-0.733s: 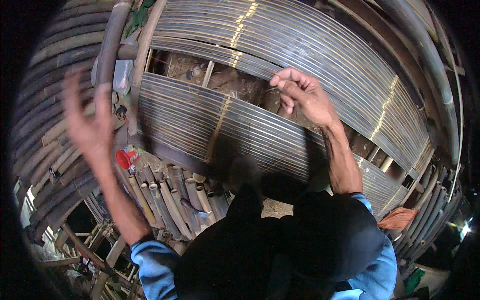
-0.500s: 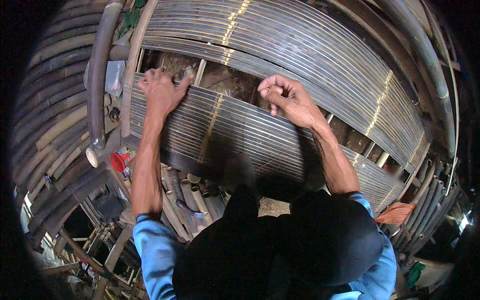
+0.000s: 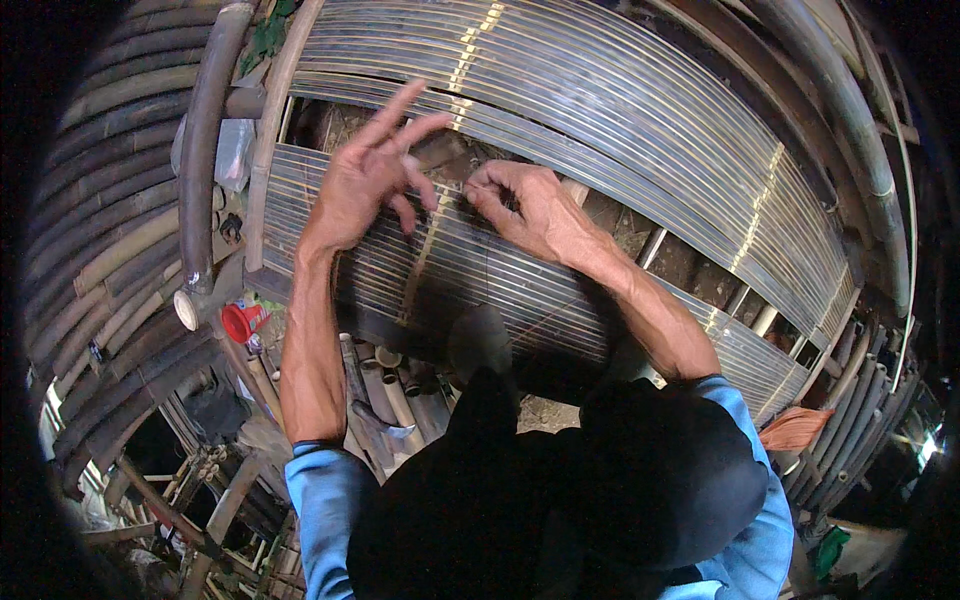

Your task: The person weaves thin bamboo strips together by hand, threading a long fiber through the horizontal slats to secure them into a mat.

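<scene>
One view only: head cam, the left of a worn pair, so no shared part w/ another view. Wide fisheye, pic upright, not mirrored. Looks down and fwd from above the person's own dark cap (image 3: 660, 480), which fills the lower middle. Blue sleeves (image 3: 325, 500) and forearms come in from the lower edge. Faces a slat panel (image 3: 620, 130) close in front, w/ both hands, left hand (image 3: 365, 180) and right hand (image 3: 530, 205), near mid-frame at arm's reach. Straight slats bend toward the rim; corners black. Ground clutter w/ poles (image 3: 150, 270) shows lower left, farther off.
</scene>
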A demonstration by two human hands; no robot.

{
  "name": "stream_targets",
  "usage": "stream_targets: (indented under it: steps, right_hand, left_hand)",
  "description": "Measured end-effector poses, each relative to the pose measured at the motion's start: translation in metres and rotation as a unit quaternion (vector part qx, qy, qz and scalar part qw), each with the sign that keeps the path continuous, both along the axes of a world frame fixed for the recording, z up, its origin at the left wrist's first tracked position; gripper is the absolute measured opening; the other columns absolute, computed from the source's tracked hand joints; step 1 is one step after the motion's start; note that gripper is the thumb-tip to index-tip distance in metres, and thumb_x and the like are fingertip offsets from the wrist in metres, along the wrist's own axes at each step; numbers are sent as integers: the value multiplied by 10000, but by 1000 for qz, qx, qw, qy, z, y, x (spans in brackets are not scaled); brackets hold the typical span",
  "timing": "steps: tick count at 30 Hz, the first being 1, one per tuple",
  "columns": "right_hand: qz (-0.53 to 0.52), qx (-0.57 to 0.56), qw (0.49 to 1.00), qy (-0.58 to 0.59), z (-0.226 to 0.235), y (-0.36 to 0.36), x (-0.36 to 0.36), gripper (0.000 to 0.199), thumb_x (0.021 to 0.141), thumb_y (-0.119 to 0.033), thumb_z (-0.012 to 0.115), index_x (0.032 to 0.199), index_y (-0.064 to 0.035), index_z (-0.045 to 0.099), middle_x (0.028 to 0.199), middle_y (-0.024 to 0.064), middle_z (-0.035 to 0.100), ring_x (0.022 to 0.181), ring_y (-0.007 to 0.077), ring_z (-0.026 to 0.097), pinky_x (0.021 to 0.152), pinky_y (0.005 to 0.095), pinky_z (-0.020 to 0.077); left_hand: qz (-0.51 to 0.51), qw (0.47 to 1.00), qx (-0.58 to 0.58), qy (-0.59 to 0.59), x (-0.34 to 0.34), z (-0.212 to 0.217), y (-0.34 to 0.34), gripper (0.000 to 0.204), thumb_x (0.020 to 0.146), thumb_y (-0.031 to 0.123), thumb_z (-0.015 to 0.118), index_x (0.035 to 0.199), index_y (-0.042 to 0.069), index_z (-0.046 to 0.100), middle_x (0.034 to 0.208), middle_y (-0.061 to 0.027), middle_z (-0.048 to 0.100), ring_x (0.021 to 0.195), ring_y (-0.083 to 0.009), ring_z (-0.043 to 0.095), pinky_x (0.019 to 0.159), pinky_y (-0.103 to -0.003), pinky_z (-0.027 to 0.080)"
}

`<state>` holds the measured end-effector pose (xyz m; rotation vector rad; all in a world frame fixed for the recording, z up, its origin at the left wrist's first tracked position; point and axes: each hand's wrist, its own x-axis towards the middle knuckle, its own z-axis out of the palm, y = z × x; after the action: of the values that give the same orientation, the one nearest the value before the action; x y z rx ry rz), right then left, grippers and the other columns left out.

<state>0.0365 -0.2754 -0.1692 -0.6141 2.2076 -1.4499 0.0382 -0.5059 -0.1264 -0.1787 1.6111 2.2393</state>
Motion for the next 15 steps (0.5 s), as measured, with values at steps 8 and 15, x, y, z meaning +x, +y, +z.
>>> stream_targets:
  steps: [8, 15]
  right_hand:
    - [57, -118, 987, 90, 19, 2, 4, 194, 995, -125, 586, 1040, 22, 703, 945, 154, 710, 829, 230, 670, 750, 389, 540]
    - [-157, 52, 985, -44, 6, 55, -31, 257, 943, -229, 594, 1005, -40, 757, 653, 96, 586, 614, 159, 547, 590, 339, 461]
  left_hand:
    - [-78, 838, -511, 176, 46, -2, -1, 267, 740, 90, 841, 985, 52, 744, 689, -64, 574, 660, -170, 507, 626, -323, 449]
    - [-2, 690, -724, -19, 175, 53, -129, 389, 830, 224, 776, 644, -20, 535, 569, -97, 480, 543, -172, 442, 556, -355, 399]
